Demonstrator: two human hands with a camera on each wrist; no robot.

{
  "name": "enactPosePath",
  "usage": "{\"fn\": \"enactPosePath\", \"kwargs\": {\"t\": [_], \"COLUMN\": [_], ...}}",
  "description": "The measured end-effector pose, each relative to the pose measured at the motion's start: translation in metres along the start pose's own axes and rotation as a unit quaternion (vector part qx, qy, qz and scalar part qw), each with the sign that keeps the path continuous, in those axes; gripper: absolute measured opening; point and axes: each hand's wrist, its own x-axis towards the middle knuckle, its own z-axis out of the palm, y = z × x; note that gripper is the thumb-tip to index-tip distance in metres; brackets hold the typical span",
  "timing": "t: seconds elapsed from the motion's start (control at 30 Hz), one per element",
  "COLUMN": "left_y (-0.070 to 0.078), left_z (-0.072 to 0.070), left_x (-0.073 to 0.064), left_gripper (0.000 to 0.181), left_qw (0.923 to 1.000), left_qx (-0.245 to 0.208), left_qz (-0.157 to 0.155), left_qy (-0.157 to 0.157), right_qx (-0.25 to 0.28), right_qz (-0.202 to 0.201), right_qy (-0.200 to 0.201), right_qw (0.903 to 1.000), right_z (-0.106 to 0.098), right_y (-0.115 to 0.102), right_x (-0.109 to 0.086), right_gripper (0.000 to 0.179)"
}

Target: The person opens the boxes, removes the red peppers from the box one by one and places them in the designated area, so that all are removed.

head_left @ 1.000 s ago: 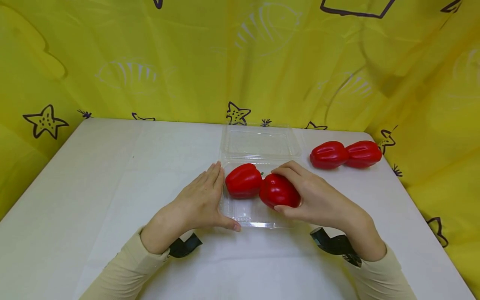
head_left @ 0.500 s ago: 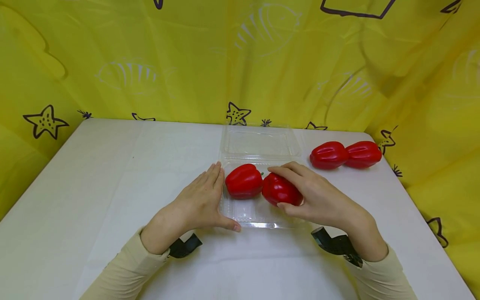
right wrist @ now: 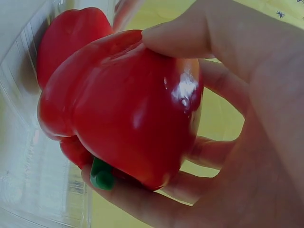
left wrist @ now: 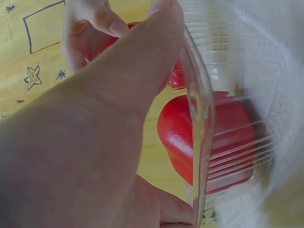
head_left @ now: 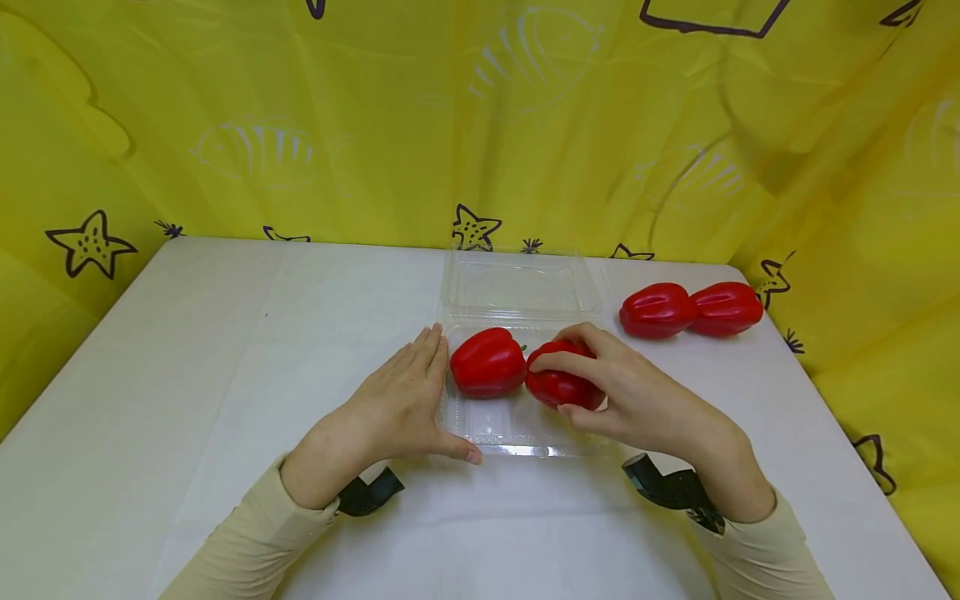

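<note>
Being gripped by a right hand [head_left: 633,383], a red bell pepper [head_left: 562,389] is held at the right half of a clear plastic container [head_left: 517,433], with the thumb set on its near side and the bent fingers curled over its top and far side. Whether its underside is rested on the container's floor cannot be told. The container's left side is touched by a left hand [head_left: 397,404], its four fingers kept straight and pressed together, its thumb spread away along the near rim. Just beside the gripped pepper, a second red pepper [head_left: 487,364] is laid on its side in the left half of the container, its red body seen through the ribbed wall in the left wrist view. A green stem [right wrist: 102,175] is shown close to a finger in the right wrist view. The clear lid [head_left: 517,287] is laid open behind the container. Farther back, to the right, two more red peppers, one to the left [head_left: 656,311] and one to the right [head_left: 726,308], are placed end to end on the white tablecloth [head_left: 187,417]. The scene is backed by a yellow curtain [head_left: 375,83] printed with fish and stars.
</note>
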Motion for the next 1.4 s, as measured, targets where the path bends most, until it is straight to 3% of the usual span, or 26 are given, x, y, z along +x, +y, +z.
{"fn": "enactPosePath", "kwargs": {"t": [0.37,0.57,0.8,1.4], "left_y": [-0.001,-0.001,-0.001,-0.001], "left_z": [0.001,0.001,0.001,0.000], "left_x": [0.000,-0.001,-0.001,0.001], "left_gripper": [0.134,0.134,0.134,0.137], "left_qw": [1.0000,1.0000,1.0000,0.9999], "left_qx": [0.002,0.003,0.001,-0.005], "left_qz": [-0.005,0.000,-0.003,-0.011], "left_qy": [0.000,0.008,0.003,-0.009], "right_qx": [-0.009,-0.019,-0.016,-0.034], "right_qz": [-0.001,0.013,0.066,0.088], "right_qy": [0.001,0.006,0.005,0.026], "right_qw": [1.0000,0.9997,0.9976,0.9952], "right_z": [-0.001,-0.003,-0.006,-0.014], "right_y": [-0.001,0.000,-0.001,0.003], "right_x": [0.001,0.000,-0.001,-0.006], "right_gripper": [0.037,0.056,0.070,0.069]}}
